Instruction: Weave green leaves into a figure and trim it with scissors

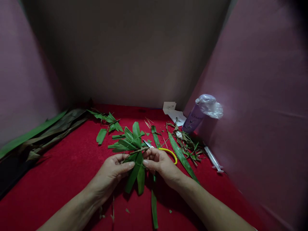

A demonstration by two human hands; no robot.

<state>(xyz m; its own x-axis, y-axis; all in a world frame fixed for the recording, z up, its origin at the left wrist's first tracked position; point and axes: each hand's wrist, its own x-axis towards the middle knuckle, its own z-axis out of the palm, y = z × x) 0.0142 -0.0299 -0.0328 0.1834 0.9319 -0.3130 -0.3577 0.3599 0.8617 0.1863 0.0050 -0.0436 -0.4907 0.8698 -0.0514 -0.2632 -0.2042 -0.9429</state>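
A bundle of green leaf strips spreads out like a fan between my two hands, with a thin brown stem crossing its middle. My left hand pinches it from the left, thumb on top of the leaves. From the other side my right hand grips the same bundle, its thumb and fingers closed near the stem. Scissors with a yellow handle lie just beyond my right hand, partly hidden by it. One long narrow leaf strip lies below on the red cloth.
Leaf cuttings lie at the back left. Long dry and green leaves rest along the left wall. To the right are a pile of twigs, a syringe, a purple container topped with clear plastic, and white cards.
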